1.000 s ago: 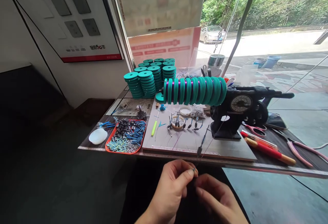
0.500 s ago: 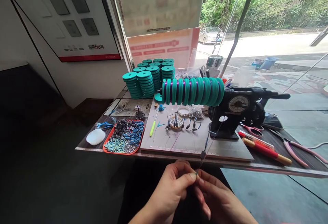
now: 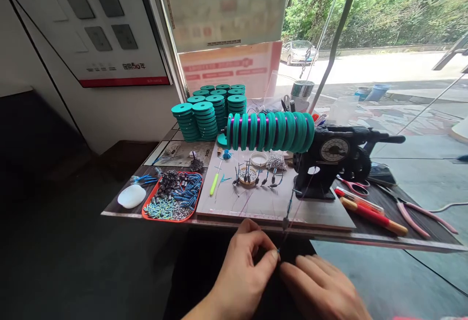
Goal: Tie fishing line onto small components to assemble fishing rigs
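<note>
My left hand (image 3: 250, 259) pinches a thin line between thumb and forefinger, with a tiny bluish bit at the fingertips. The fishing line (image 3: 284, 238) runs up from there past a dark float-like bead (image 3: 285, 223) and a small blue coil (image 3: 289, 208) toward the black winding machine (image 3: 325, 159). Just right of it, my right hand (image 3: 321, 281) is closed with curled fingers, apart from the left; what it holds, if anything, is hidden. Green foam spools (image 3: 270, 132) with purple line sit in a row on the machine's shaft.
An orange-rimmed tray (image 3: 145, 212) of small tackle parts lies left, beside a white lid (image 3: 131, 196). Stacked green spools (image 3: 204, 121) stand behind. A yellow-green hook tool (image 3: 214, 183) lies on the board (image 3: 234, 210). Pink-handled pliers (image 3: 413, 220) and a red-handled tool (image 3: 375, 216) are right.
My right hand has drawn away from my left fingertips to the right, and its fingers have curled. My left hand keeps its pinch. The view has shifted slightly.
</note>
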Demonstrator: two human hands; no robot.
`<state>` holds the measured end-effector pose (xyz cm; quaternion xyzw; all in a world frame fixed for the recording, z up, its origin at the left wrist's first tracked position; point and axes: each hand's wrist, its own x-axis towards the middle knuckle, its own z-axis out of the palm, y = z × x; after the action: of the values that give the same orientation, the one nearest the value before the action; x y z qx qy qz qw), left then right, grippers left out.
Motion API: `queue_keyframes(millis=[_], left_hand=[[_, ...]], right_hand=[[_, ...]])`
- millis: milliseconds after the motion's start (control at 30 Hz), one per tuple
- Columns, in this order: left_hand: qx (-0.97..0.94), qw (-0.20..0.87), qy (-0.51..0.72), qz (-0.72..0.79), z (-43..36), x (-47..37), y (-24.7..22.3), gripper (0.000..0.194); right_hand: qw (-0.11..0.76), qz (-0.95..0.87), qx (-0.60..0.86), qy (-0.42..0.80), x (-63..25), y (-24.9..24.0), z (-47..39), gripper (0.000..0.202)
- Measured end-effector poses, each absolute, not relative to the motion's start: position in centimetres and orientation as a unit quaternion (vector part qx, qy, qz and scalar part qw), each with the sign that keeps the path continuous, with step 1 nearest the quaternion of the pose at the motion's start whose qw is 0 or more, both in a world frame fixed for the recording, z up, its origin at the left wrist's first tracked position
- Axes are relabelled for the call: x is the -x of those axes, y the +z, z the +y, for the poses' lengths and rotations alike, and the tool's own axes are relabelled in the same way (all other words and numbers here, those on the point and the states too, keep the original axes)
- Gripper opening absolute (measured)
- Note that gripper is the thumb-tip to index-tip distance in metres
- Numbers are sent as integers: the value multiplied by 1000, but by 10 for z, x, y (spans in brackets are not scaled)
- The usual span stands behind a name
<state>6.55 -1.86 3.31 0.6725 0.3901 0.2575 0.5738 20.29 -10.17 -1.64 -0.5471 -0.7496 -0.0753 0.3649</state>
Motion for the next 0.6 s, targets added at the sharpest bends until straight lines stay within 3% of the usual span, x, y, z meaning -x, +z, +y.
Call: queue_keyframes(millis=[133,367,600], left_hand=[[-743,488,267,373,-22,-61,32,11],[-630,613,319,354,-17,-56,33,17],[-606,614,343,372,-14,-55,34,16]], right_hand=[[338,-814,450,-141,-207,28,-83,40],[227,-886,400,53,-213,67,-27,20],[216,-883,413,56,-210,62,-17,25]])
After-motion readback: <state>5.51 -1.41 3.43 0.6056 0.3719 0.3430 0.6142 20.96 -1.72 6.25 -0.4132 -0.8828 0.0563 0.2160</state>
